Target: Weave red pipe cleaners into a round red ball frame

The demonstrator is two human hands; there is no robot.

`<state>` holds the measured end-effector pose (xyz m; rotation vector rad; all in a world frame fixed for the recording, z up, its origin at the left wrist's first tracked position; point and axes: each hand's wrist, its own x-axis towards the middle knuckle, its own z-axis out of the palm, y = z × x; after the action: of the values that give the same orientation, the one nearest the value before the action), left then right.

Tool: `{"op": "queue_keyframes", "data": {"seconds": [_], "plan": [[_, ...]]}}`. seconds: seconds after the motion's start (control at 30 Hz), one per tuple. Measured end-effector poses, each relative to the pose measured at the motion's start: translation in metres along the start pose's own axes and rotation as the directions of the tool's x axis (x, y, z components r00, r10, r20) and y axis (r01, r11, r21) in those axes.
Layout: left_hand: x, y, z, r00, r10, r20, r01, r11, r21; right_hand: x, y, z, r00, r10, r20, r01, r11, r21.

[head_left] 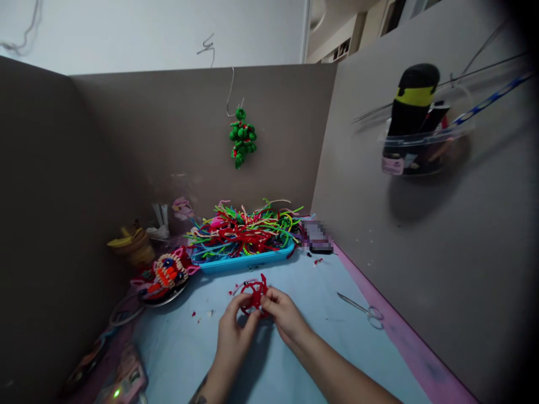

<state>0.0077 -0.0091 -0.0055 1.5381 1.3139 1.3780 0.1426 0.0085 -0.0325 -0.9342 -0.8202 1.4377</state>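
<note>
Between my two hands is a red round piece of knotted cord (255,297), held just over the light blue table top. My left hand (236,325) grips its left and lower rim between thumb and fingers. With thumb and fingertips pinched, my right hand (283,312) holds its right side. A short red end stands up at the piece's top. Small red scraps lie on the table beside it. Finer details of the knots are too small to make out.
Behind my hands stands a blue tray (244,262) heaped with colourful cords. Scissors (362,310) lie at right, a phone (316,237) at back right. A plate (166,300) with finished cord pieces is at left. Grey partitions enclose the table; a tub (421,137) hangs on the right one.
</note>
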Motion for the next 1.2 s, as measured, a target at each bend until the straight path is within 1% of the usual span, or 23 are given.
{"op": "queue_keyframes", "data": {"seconds": [0.1, 0.2, 0.27, 0.33, 0.4, 0.5, 0.6, 0.67, 0.83, 1.0, 1.1, 1.2], "plan": [[0.000, -0.003, -0.003, 0.994, 0.109, 0.032, -0.111, 0.990, 0.087, -0.001, 0.002, 0.000, 1.000, -0.011, 0.016, 0.011, 1.000, -0.019], [0.001, -0.009, -0.006, 0.969, 0.227, 0.099, -0.242, 0.954, 0.176, -0.002, 0.002, 0.001, 1.000, -0.021, 0.017, 0.021, 0.999, -0.040], [0.001, -0.012, -0.007, 0.956, 0.263, 0.132, -0.287, 0.933, 0.218, -0.004, 0.002, 0.002, 1.000, -0.015, 0.023, 0.016, 0.999, -0.035], [0.001, -0.013, -0.008, 0.957, 0.259, 0.130, -0.283, 0.928, 0.240, -0.006, 0.001, 0.004, 0.998, 0.005, 0.057, -0.004, 1.000, -0.013], [0.001, -0.014, -0.008, 0.967, 0.230, 0.107, -0.249, 0.939, 0.237, -0.007, 0.000, 0.005, 0.994, 0.025, 0.107, -0.025, 1.000, -0.004], [0.003, -0.013, -0.009, 0.978, 0.186, 0.096, -0.203, 0.958, 0.202, -0.007, 0.000, 0.005, 0.987, 0.028, 0.156, -0.016, 0.997, -0.079], [0.005, -0.014, -0.010, 0.977, 0.172, 0.126, -0.193, 0.964, 0.183, -0.006, 0.002, 0.003, 0.989, 0.011, 0.145, 0.014, 0.985, -0.171], [0.006, -0.016, -0.010, 0.970, 0.189, 0.151, -0.216, 0.958, 0.188, -0.006, 0.002, 0.002, 0.992, 0.028, 0.124, -0.006, 0.984, -0.178], [0.008, -0.023, -0.012, 0.935, 0.295, 0.195, -0.340, 0.903, 0.264, -0.007, -0.004, 0.004, 0.985, 0.107, 0.138, -0.092, 0.989, -0.114], [0.006, -0.027, -0.013, 0.877, 0.422, 0.229, -0.480, 0.794, 0.373, -0.008, -0.007, 0.007, 0.967, 0.209, 0.147, -0.197, 0.976, -0.094], [0.006, -0.027, -0.014, 0.847, 0.468, 0.251, -0.531, 0.744, 0.405, -0.009, -0.009, 0.008, 0.963, 0.233, 0.138, -0.224, 0.971, -0.080], [0.005, -0.025, -0.013, 0.825, 0.504, 0.255, -0.564, 0.712, 0.417, -0.010, -0.011, 0.010, 0.960, 0.238, 0.146, -0.231, 0.971, -0.066]]}}
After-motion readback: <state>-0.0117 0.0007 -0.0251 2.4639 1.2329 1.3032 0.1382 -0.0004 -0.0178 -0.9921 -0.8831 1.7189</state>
